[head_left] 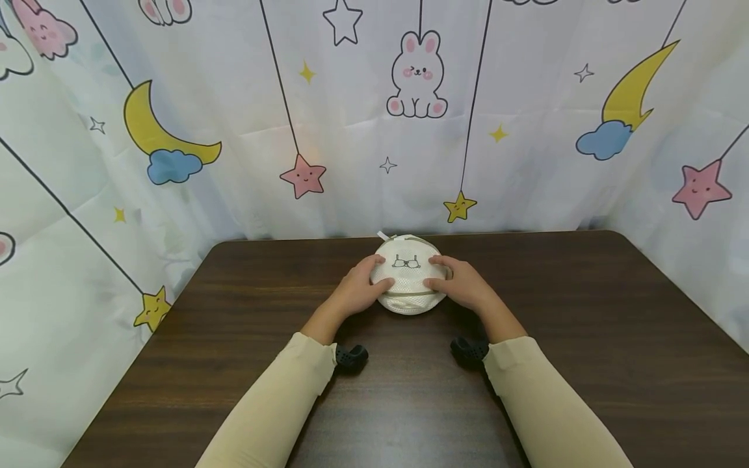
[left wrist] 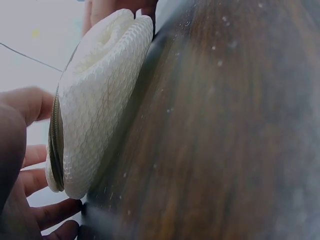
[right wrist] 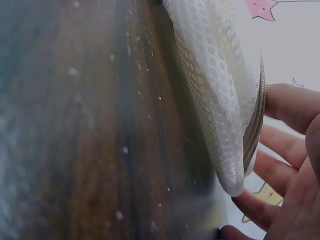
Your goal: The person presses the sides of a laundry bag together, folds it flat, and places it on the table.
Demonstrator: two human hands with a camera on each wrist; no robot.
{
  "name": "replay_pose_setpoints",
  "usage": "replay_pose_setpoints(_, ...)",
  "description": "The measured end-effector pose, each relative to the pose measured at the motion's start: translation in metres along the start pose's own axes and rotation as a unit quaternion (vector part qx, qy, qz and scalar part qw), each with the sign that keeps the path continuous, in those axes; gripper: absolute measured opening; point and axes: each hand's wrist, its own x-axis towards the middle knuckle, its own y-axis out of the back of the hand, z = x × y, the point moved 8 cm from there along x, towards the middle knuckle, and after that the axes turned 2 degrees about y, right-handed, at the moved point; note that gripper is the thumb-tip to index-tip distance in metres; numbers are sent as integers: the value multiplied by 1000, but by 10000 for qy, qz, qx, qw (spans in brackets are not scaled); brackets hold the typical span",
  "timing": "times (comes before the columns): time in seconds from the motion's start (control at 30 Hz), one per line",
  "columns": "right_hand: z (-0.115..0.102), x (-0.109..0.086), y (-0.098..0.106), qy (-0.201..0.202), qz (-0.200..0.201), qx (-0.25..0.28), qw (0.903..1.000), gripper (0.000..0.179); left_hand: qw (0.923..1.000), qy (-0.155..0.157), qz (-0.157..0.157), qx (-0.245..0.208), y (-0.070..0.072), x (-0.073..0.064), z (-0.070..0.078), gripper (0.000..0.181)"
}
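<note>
A round white mesh laundry bag [head_left: 407, 279] with a glasses print lies on the far part of the table, a zipper crossing its lower front. My left hand [head_left: 358, 287] grips its left side, thumb on the front face. On the opposite side my right hand [head_left: 463, 284] holds it the same way, thumb and fingers at the edge. In the left wrist view the honeycomb mesh bag [left wrist: 97, 110] looks folded and slightly puffed, with its zipper [left wrist: 56, 145] facing the thumb. The right wrist view shows the bag's zipper [right wrist: 258, 117] along the edge near the fingers.
A dark wood-grain table [head_left: 404, 403] spreads beneath both arms. Behind and beside it hangs a white curtain [head_left: 363, 117] printed with moons, stars and rabbits. Dark wrist-worn devices [head_left: 351, 359] protrude inward from the beige sleeves [head_left: 275, 403].
</note>
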Motion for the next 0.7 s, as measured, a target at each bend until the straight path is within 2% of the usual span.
replay_pose_setpoints(0.3, -12, -4, -4, 505, -182, -319, 9980, 88, 9986, -174, -273, 428, -7, -4, 9, 91)
replay_pose_setpoints(0.5, -15, -9, -9, 659, -554, -257, 9960, 104, 9972, -258, -441, 554, -10, -6, 10, 98)
replay_pose_setpoints(0.7, -16, -11, -13, 684, -711, -300, 9947, 112, 9956, -420, -630, 554, -12, -7, 12, 100)
